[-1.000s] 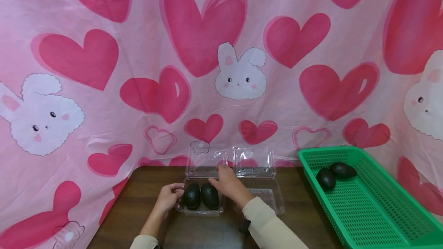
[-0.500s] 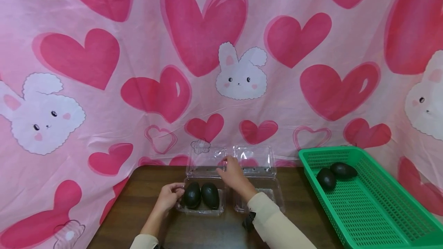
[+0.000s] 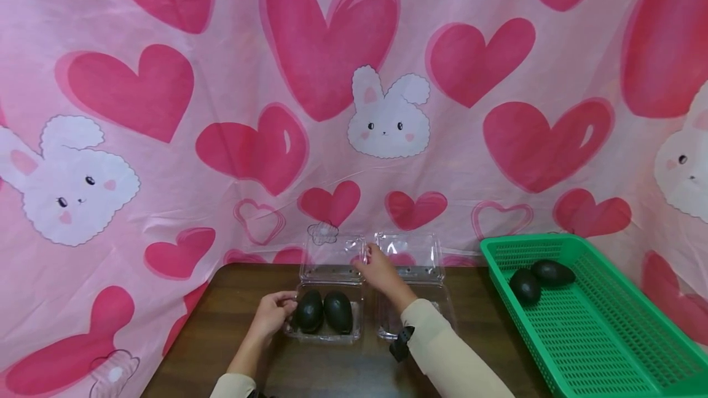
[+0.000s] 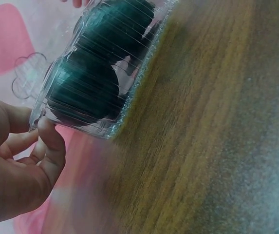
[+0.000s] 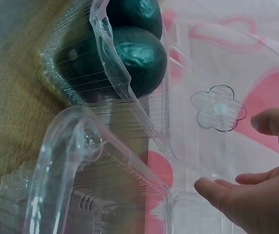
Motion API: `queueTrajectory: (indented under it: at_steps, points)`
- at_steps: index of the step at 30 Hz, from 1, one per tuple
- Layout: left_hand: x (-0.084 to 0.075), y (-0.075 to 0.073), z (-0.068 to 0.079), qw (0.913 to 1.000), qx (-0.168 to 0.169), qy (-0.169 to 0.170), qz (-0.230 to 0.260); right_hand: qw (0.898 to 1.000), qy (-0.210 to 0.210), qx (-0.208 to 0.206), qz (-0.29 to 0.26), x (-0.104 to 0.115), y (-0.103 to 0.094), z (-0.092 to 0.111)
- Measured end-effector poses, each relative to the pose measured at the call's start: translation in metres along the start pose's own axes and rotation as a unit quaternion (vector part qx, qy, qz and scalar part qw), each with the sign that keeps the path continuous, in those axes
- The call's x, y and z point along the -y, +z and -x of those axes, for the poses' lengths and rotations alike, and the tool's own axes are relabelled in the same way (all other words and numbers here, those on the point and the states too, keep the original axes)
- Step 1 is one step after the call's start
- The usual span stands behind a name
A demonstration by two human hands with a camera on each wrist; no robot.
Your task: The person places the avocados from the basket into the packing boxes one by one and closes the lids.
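Observation:
Two dark avocados (image 3: 310, 312) (image 4: 83, 87) sit side by side in the base of the left clear plastic clamshell box (image 3: 326, 338), whose lid (image 3: 330, 258) stands raised at the back. My left hand (image 3: 271, 314) pinches the rim at this box's left side between thumb and fingers, plain in the left wrist view. Beside the right edge of the raised lid is my right hand (image 3: 383, 272). Its thumb and fingers (image 5: 214, 192) are apart in the right wrist view, with nothing gripped between them. Whether a fingertip touches the lid I cannot tell.
A second clear clamshell box (image 3: 387, 327), its lid (image 3: 412, 257) raised, stands to the right, partly behind my right arm. Further right, a green plastic basket (image 3: 517, 327) holds two more avocados (image 3: 552, 273). Behind the wooden table (image 3: 238, 284) hangs a pink heart-patterned cloth (image 3: 243, 35).
My right hand has moved from above the right-hand avocado up and to the right, to the edge of the raised lid. The left hand keeps its hold on the box.

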State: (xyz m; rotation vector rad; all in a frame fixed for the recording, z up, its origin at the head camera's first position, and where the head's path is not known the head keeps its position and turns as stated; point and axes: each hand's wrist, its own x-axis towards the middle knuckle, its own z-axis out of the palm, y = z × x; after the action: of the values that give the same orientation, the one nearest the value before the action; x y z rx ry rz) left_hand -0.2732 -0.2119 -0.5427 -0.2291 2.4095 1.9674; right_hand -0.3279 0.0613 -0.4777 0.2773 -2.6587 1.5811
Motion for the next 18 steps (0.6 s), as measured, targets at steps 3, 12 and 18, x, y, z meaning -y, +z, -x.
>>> queueTrajectory:
  at_steps: [3, 12, 18]
  points:
    - [0.0, 0.0, 0.0, 1.0, 0.001, 0.0, 0.002, 1.0, 0.01, -0.002, -0.007, -0.001, -0.001, -0.003]
    - [0.001, 0.0, -0.001, 1.0, 0.001, 0.001, 0.002, 0.999, 0.048, -0.003, 0.001, -0.004, 0.0, -0.013]
    - [0.001, 0.0, -0.001, 1.0, 0.001, 0.0, -0.003, 0.997, 0.078, 0.014, -0.01, 0.001, -0.004, -0.016]
